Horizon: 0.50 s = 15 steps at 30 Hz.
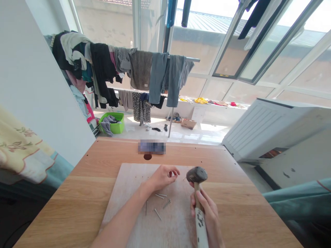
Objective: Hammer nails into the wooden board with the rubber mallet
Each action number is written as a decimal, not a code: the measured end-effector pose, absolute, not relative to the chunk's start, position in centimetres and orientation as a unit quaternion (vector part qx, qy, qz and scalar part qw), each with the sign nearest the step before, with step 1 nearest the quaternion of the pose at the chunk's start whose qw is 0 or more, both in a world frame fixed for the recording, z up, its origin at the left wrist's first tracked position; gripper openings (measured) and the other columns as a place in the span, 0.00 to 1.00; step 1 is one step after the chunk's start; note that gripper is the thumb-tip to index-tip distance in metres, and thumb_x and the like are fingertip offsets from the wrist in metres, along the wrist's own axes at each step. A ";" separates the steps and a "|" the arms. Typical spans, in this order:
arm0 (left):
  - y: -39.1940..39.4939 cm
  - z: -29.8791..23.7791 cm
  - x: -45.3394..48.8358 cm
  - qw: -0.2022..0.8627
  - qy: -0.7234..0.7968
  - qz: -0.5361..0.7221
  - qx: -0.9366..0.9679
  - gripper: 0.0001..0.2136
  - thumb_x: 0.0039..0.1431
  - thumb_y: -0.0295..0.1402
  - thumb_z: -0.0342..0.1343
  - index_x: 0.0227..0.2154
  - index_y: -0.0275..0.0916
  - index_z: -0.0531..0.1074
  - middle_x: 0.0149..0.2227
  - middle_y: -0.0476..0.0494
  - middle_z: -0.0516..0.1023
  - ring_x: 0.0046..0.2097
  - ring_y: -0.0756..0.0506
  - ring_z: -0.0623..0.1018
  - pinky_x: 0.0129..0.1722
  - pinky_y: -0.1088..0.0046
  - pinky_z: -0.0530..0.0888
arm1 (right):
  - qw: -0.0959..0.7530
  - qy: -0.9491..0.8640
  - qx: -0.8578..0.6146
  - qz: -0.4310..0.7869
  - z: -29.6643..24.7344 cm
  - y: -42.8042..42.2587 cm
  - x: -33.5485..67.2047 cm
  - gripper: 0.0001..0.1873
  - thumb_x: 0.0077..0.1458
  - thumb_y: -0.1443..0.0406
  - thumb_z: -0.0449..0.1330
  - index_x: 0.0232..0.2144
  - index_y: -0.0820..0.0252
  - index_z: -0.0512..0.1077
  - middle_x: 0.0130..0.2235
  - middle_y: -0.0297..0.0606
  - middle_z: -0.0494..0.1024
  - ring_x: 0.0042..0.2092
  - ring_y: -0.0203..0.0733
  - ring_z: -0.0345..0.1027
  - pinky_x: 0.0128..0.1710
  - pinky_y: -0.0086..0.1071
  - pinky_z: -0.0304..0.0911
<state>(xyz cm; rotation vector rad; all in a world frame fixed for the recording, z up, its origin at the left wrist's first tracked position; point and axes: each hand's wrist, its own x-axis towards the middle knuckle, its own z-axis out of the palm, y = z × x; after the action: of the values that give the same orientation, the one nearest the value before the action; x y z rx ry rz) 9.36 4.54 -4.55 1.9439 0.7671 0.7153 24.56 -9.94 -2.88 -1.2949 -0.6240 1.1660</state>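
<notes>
My right hand [205,206] is wrapped round the handle of a mallet [197,175]. The mallet stands head up, with a dark grey head and a wooden handle whose lower part is worn white. To its left, my left hand [165,177] is over the upper part of a pale wooden board [134,220], fingers loosely curled with a gap between them and nothing visible inside. A small thin nail [184,178] shows between the left fingertips and the mallet head. Several loose nails [157,214] lie on the board below the left hand.
The board lies on a wooden table [245,206]. A blurred rectangular object [152,147] and a dark round spot [147,157] are near the table's far edge. Beyond stand a clothes-laden drying rack [141,69], a green basket [119,127] and, rightward, a white cabinet-like piece [266,127].
</notes>
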 end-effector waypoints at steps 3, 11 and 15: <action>4.5 -4.8 9.2 0.442 0.299 0.286 0.796 0.10 0.51 0.24 0.56 0.36 0.37 0.79 0.31 0.50 0.79 0.29 0.53 0.71 0.32 0.80 0.68 | 0.598 -0.274 -0.553 0.511 -3.0 -9.9 24.5 0.28 0.52 0.47 0.65 0.47 0.59 0.72 0.24 0.27 0.68 0.19 0.29 0.59 0.16 0.23 0.52; 4.3 -4.7 9.4 0.457 0.316 0.293 0.778 0.10 0.54 0.26 0.58 0.39 0.38 0.79 0.32 0.50 0.80 0.29 0.53 0.72 0.33 0.80 0.69 | 0.575 -0.269 -0.539 0.554 -2.2 -10.4 22.9 0.22 0.53 0.47 0.64 0.40 0.57 0.73 0.24 0.28 0.67 0.21 0.30 0.54 0.17 0.24 0.49; 4.2 -4.4 9.5 0.465 0.325 0.295 0.769 0.12 0.52 0.26 0.58 0.41 0.38 0.79 0.32 0.49 0.80 0.29 0.53 0.72 0.32 0.80 0.69 | 0.574 -0.288 -0.532 0.552 -1.7 -10.1 22.3 0.25 0.53 0.46 0.64 0.44 0.57 0.70 0.23 0.27 0.66 0.21 0.29 0.51 0.17 0.23 0.47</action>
<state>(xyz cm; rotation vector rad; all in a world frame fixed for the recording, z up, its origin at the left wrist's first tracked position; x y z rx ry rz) 9.52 4.21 -4.42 1.8888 0.7975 0.7236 22.29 -10.13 -1.72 -1.2465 -0.6756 1.2934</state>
